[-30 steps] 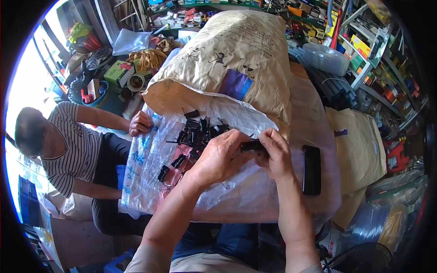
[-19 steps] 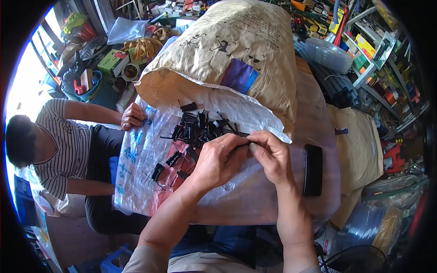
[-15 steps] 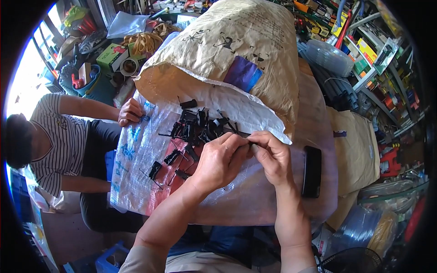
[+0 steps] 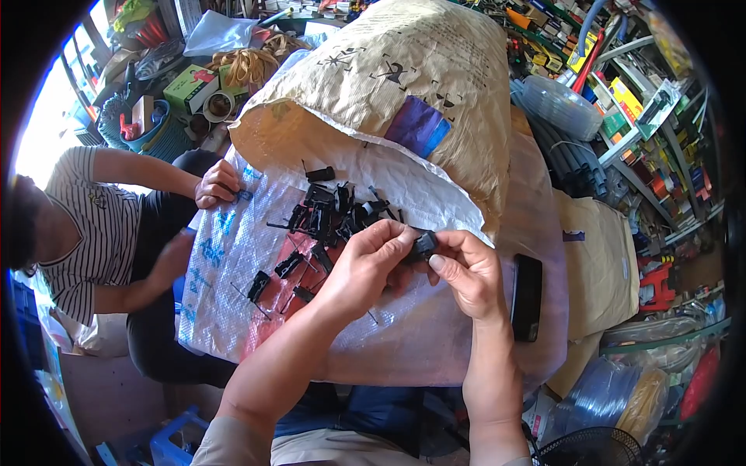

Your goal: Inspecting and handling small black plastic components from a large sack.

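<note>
Beside the pile [image 4: 320, 220], the left hand [image 4: 378, 252] pinches a black part [image 4: 423, 245], the right hand [image 4: 468, 273] half-spread at its end; a slack pinch could drop it.

The piece [image 4: 422, 245] in the fingers [image 4: 449, 271] is black; black parts [image 4: 318, 217] dot the white sheet [image 4: 221, 286] (blue-marked, red-banded) at the bench's [image 4: 420, 361] left edge. The sack [image 4: 388, 81] toward the far edge is tan with black print and a purple-blue patch [image 4: 417, 126]. Beyond the left edge, a shirt [image 4: 102, 203] has dark-and-white stripes.
</note>
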